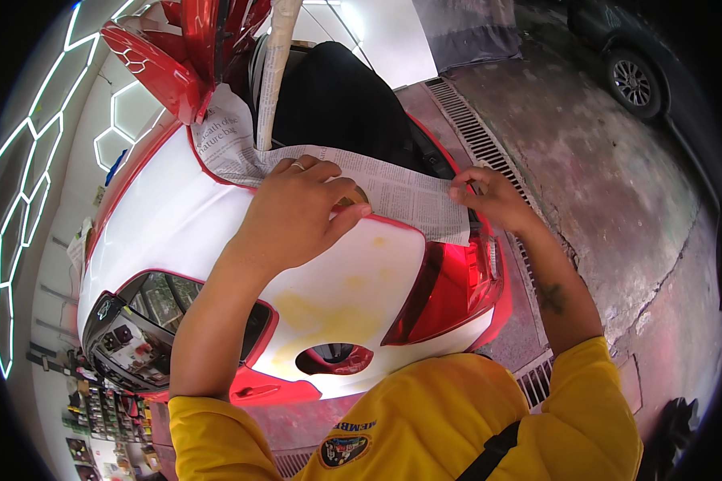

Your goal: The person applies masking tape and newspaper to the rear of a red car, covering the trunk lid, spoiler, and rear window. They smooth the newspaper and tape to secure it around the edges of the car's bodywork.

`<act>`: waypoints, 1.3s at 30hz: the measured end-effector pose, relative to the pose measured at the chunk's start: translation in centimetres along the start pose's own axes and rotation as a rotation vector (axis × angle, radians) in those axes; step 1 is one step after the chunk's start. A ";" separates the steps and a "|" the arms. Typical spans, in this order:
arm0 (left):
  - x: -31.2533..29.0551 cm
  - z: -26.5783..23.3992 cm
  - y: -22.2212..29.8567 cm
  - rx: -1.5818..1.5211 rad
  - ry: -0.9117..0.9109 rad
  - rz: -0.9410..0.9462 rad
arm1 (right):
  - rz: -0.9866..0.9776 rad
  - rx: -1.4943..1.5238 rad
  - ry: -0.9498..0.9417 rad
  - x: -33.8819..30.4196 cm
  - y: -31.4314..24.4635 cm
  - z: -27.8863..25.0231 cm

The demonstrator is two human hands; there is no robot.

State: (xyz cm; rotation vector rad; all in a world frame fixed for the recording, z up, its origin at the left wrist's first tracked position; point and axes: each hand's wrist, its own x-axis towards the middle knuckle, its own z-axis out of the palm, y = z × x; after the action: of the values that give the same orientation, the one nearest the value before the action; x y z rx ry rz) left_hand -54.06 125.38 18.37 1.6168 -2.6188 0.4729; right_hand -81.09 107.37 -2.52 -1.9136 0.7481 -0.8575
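Observation:
A newspaper sheet point(401, 188) lies along the red-edged rim of the car's rear opening, its right end hanging over the red tail light point(445, 276). My left hand point(301, 204) rests over the near edge of the sheet with bent fingers. Between its thumb and fingers shows part of a tan ring, which looks like a roll of masking tape point(361, 196). At the sheet's right end, my right hand point(493, 196) pinches at the paper's edge with thumb and forefinger. Under my arms the white car panel point(345, 272) has yellowish patches and a round red-edged opening point(334, 358).
A paper-wrapped pole point(277, 76) stands in the rear opening beside the raised red tailgate point(164, 76). Black cloth or lining point(337, 104) fills the opening. A floor drain grate point(477, 132) runs along the right. Farther right stands a dark vehicle point(658, 88).

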 end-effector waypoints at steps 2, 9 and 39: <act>1.2 1.7 1.4 -0.056 -0.093 0.029 | 0.108 0.084 -0.114 -0.1 1.5 2.4; 4.5 4.7 5.3 -0.118 -0.479 -0.194 | 0.168 0.117 -0.444 1.5 3.3 3.7; 2.8 10.1 16.6 -0.593 0.527 -0.368 | -0.434 0.068 -0.073 -9.5 -3.0 1.8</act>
State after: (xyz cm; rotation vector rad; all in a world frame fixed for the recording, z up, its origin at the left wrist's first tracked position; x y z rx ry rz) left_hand -68.58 127.06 5.22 1.4588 -1.7916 0.0656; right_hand -84.73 116.86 -3.03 -2.0669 0.2542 -1.0513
